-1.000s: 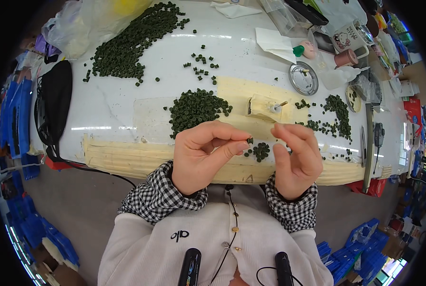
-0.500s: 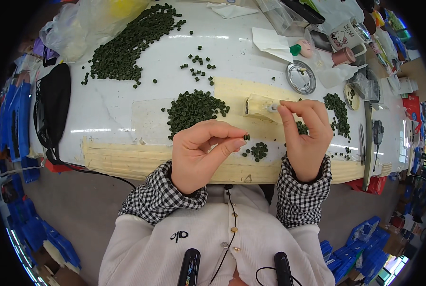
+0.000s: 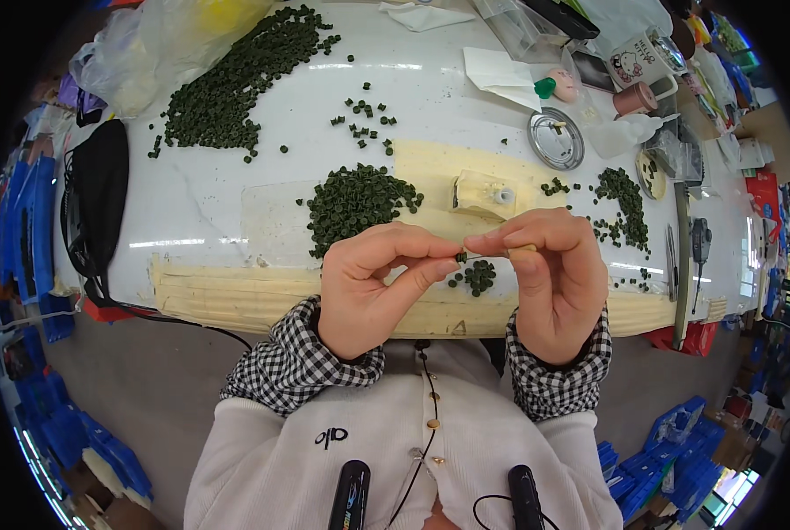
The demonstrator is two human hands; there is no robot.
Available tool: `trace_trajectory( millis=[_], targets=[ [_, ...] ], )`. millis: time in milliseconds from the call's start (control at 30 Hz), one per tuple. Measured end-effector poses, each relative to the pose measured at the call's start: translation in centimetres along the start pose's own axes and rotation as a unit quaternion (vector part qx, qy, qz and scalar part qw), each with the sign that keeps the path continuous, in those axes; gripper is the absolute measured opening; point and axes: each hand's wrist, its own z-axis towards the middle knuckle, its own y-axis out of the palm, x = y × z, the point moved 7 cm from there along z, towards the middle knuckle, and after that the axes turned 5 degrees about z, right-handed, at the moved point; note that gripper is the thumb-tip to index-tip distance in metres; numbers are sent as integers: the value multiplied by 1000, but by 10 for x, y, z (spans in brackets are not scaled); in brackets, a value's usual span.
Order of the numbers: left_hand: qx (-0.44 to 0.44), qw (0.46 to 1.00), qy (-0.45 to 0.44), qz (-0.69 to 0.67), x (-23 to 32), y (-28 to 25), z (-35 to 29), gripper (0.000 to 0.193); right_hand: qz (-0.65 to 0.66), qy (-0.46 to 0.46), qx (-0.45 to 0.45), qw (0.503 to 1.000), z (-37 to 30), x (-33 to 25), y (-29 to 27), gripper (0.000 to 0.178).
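My left hand pinches a small dark green spool-shaped piece between thumb and forefinger. Right beside it, my right hand is closed on a small pale yellow piece, mostly covered by the fingers. The right fingertips reach to the green piece; whether they touch it I cannot tell. Just beyond the hands stands a cream-taped holder with a white nozzle on it. A small cluster of green pieces lies under the fingertips, and a larger pile sits beyond my left hand.
A long heap of green pieces covers the far left, by a plastic bag and a black cloth item. At right are a round metal lid, another green pile, tweezers and a mug.
My right hand has moved from the white nozzle toward me and to the left, up to the green piece. My left hand stays nearly in place, still pinching that piece.
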Motion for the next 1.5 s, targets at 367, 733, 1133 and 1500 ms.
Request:
trace_trajectory(
  millis=[367, 733, 1133, 1500],
  targets=[
    [4, 1000, 8, 18, -2, -2, 0, 16, -7, -1, -4, 1000, 0, 2, -1, 8],
    [6, 1000, -3, -11, -3, -1, -1, 17, -270, -62, 147, 950, 15, 7, -29, 6],
    [29, 999, 2, -35, -6, -5, 0, 17, -361, -83, 119, 921, 15, 6, -26, 13],
    [36, 999, 20, -16, -3, -6, -1, 18, -234, -25, 61, 970, -11, -5, -10, 30]
  ],
)
